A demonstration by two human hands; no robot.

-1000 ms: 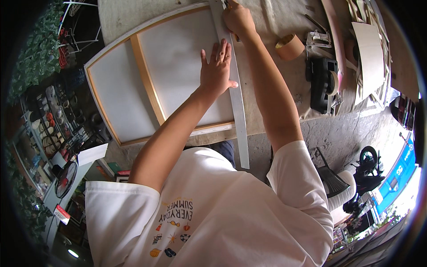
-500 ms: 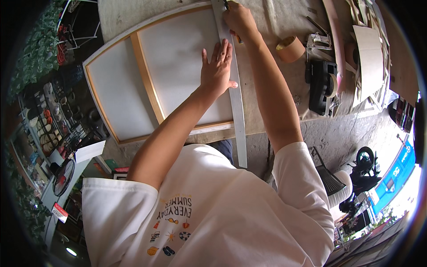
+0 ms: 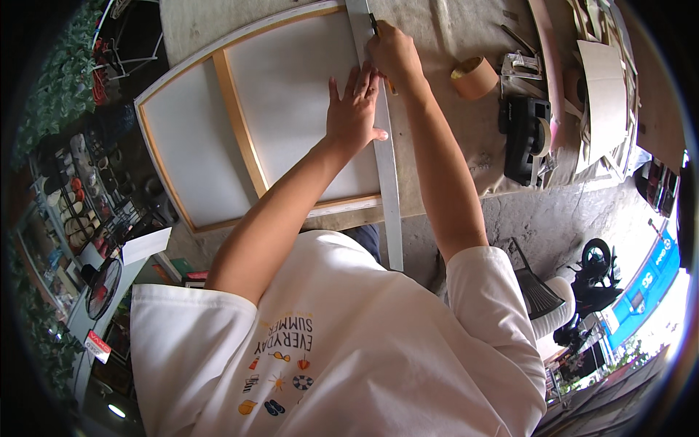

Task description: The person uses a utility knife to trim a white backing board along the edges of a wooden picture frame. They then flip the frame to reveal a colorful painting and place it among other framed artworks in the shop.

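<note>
A stretched canvas (image 3: 295, 80) lies back side up, its wooden stretcher frame and crossbar (image 3: 242, 124) showing. Along its right side runs a long grey straightedge (image 3: 391, 182), whose near end sticks out past the table edge. My left hand (image 3: 354, 109) is open, fingers spread, pressing flat on the straightedge and the canvas beside it. Close beyond its fingertips, my right hand (image 3: 395, 52) is closed around a utility knife (image 3: 375, 25), held against the straightedge. The knife's dark front and orange rear end show; its blade tip cannot be made out.
On the cloth-covered table (image 3: 451, 146), a roll of brown tape (image 3: 475, 78) stands right of my right forearm. Farther right are a black tape dispenser (image 3: 526, 142), a staple gun (image 3: 521, 65) and stacked board pieces (image 3: 606, 102). A chair (image 3: 539, 291) stands beyond the table's near edge.
My right hand has drawn the knife toward me along the straightedge, coming closer to my left fingertips. My left hand stays nearly in place.
</note>
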